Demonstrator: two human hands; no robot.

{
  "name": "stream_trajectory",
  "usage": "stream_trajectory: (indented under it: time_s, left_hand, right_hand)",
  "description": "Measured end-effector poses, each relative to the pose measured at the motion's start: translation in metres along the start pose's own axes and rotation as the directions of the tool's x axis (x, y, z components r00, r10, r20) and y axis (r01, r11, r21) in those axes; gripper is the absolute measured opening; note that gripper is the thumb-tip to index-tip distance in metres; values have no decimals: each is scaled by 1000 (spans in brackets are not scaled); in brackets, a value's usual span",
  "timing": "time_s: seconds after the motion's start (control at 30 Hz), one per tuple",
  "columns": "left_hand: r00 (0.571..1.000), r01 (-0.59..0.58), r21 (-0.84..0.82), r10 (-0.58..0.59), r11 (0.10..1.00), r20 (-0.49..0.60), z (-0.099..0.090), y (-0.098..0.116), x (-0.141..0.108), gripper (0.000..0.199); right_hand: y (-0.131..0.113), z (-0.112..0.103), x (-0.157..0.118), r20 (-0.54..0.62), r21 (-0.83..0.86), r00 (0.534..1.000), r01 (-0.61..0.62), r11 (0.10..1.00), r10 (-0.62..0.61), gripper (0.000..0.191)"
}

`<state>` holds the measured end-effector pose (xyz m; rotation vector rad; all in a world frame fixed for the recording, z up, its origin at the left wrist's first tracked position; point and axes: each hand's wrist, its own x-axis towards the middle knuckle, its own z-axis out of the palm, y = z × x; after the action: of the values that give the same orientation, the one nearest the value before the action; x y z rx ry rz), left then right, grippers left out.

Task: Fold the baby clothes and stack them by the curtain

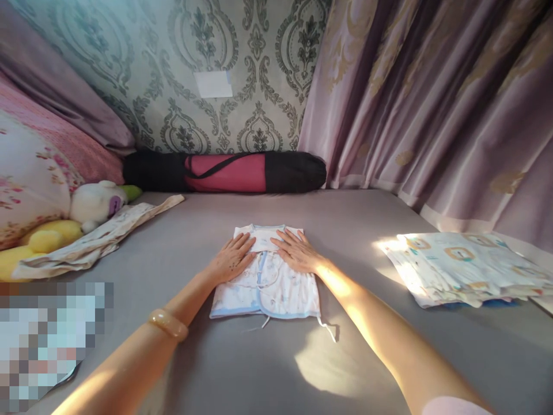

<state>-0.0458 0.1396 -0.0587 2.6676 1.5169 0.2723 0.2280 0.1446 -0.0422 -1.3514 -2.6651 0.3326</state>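
Note:
A small white baby shirt (289,291) with light blue trim lies on the grey sheet, its upper part folded down over the front. Thin white tie strings trail from its lower edge. My left hand (235,255) rests flat on the shirt's upper left side, fingers stretched out. On the upper right side lies my right hand (296,251), also flat with fingers spread. Both palms press on the cloth without gripping it. A pale bangle (168,324) circles my left forearm.
A stack of printed cloths (462,268) lies to the right. At left are a long printed cloth (99,236), plush toys (97,202) and a floral cushion (32,173). A black and red roll bag (233,172) lies along the wall. Curtains (423,104) hang at right.

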Motion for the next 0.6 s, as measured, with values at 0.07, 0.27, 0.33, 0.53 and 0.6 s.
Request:
stream_trajectory:
  time_s: [0.07,0.27,0.33,0.53,0.6]
  left_hand:
    - [1000,10,7,-10,1000,19,-3,2,2,63]
    - [998,59,56,-58,997,-12,-17,11,-6,62]
    - [997,42,31,-39,999,-68,-23,16,-22,63]
    - [978,-209,-75,207,975,-31,-33,47,-90,55]
    - [967,-251,-96,246,963,-59,-31,57,-104,52]
  right_hand:
    - [-2,-2,1,9,8,1000,-9,1000,9,52]
    - [-11,-20,-10,-45,138,994,-94,986,101,57]
    - [-17,-28,-30,-124,171,980,-135,976,157,57]
    - [-60,-20,-129,-113,176,973,-180,968,201,53]
    - [-76,-10,-157,-237,113,943,-212,971,233,47]
